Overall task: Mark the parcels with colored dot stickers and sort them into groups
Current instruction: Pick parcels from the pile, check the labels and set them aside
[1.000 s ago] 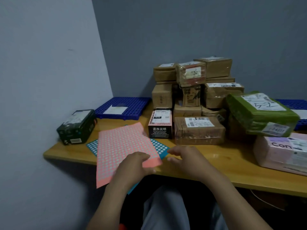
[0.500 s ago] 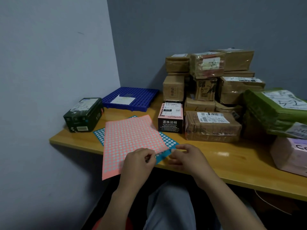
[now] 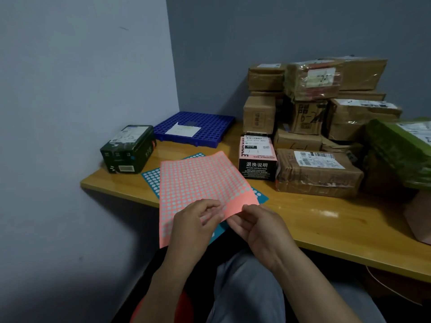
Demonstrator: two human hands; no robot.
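A pink sticker sheet (image 3: 198, 183), covered in rows of pale dots, is held at its near edge over the front of the wooden surface (image 3: 326, 227). The sheet's near right corner is pinched by the right hand (image 3: 258, 227), thumb on top and fingers curled beneath. The left hand (image 3: 196, 222) is bent over the same edge just beside it, its fingertips (image 3: 217, 214) pressed to the sheet — whether a single dot is gripped between them cannot be told. The two hands are almost touching.

A teal sticker sheet (image 3: 150, 176) is seen lying flat under the pink one, showing at the left and at the right corner. A dark green parcel (image 3: 128, 150) is set near the left end of the surface, and a blue perforated tray (image 3: 210, 127) with a white slip (image 3: 183, 130) on it is placed behind it in the corner. A pink-and-black box (image 3: 257, 158) stands just beyond the pink sheet, touching a flat taped brown parcel (image 3: 317, 173) to its right. Behind these, brown cardboard parcels (image 3: 310, 99) are stacked against the wall — a green-wrapped parcel (image 3: 396, 152) is seen at the right edge.
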